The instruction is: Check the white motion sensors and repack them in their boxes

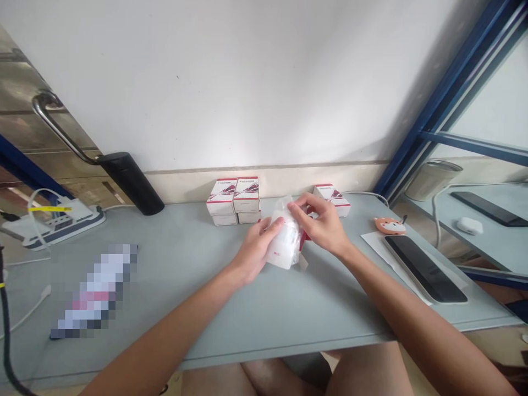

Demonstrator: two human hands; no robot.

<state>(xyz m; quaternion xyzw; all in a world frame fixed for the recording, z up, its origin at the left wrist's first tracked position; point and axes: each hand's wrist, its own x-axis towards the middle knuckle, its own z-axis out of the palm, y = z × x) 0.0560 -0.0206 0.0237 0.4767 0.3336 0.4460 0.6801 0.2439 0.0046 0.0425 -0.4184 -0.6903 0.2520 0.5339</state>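
Observation:
My left hand (254, 247) grips the left side of a clear plastic bag (284, 242) with something white and red inside, held just above the grey table (231, 308). My right hand (322, 223) pinches the top of the same bag, fingers closed on the plastic. Behind the bag stands a stack of white and red boxes (237, 201) against the wall. One more white and red box (332, 198) lies just behind my right hand.
A black phone (424, 269) lies on white paper at the right, next to a small orange fox-shaped thing (390, 224). A white power strip (58, 223) with cables sits far left. A black cylinder (130, 181) leans at the back left. A blue shelf frame (437, 110) stands right.

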